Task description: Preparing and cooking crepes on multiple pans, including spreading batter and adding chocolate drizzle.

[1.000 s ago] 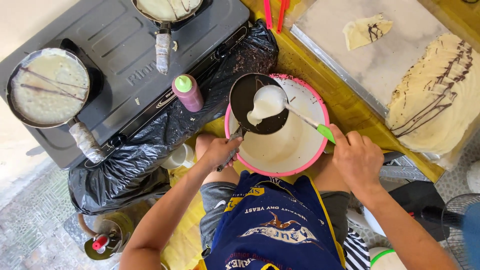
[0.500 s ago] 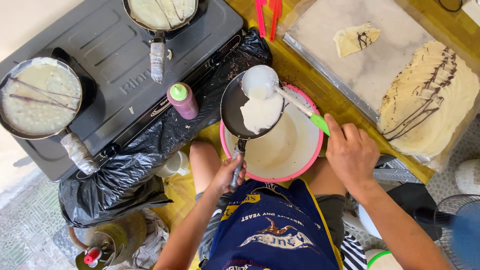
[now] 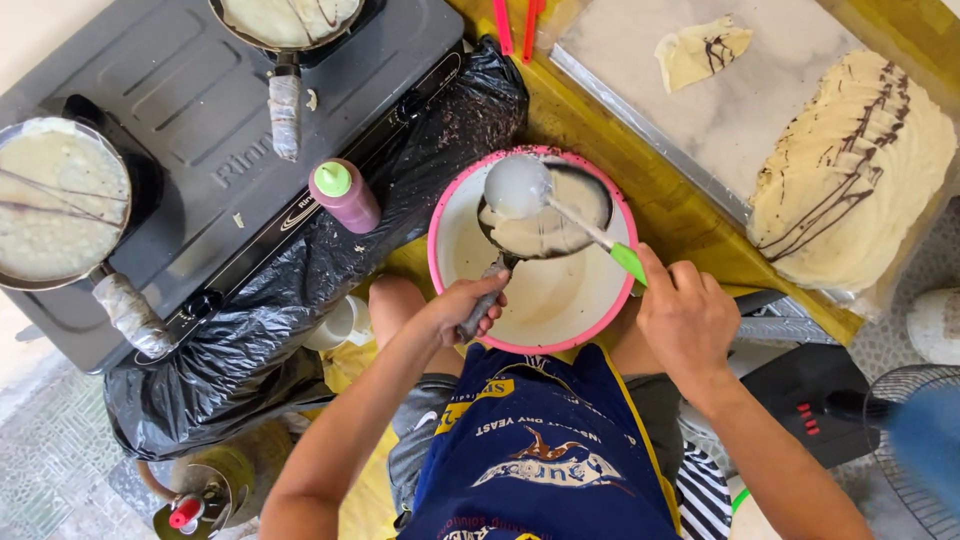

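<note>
My left hand (image 3: 462,305) grips the handle of a small black pan (image 3: 560,222) held over a pink-rimmed bowl of pale batter (image 3: 450,262). My right hand (image 3: 686,318) holds a ladle by its green handle (image 3: 628,262). The ladle's round cup (image 3: 516,187) hangs over the pan's left side, and batter covers part of the pan. Both hands are above my lap and blue apron (image 3: 545,450).
A grey two-burner stove (image 3: 190,120) at the left carries two pans with crepes (image 3: 55,205) (image 3: 290,18). A maroon squeeze bottle with a green cap (image 3: 345,195) stands on a black plastic bag (image 3: 250,340). Folded crepes with chocolate lines (image 3: 850,170) lie on a board at the right.
The pan has come down to the right over the bowl. The ladle has tipped batter into it and its cup has moved to the left.
</note>
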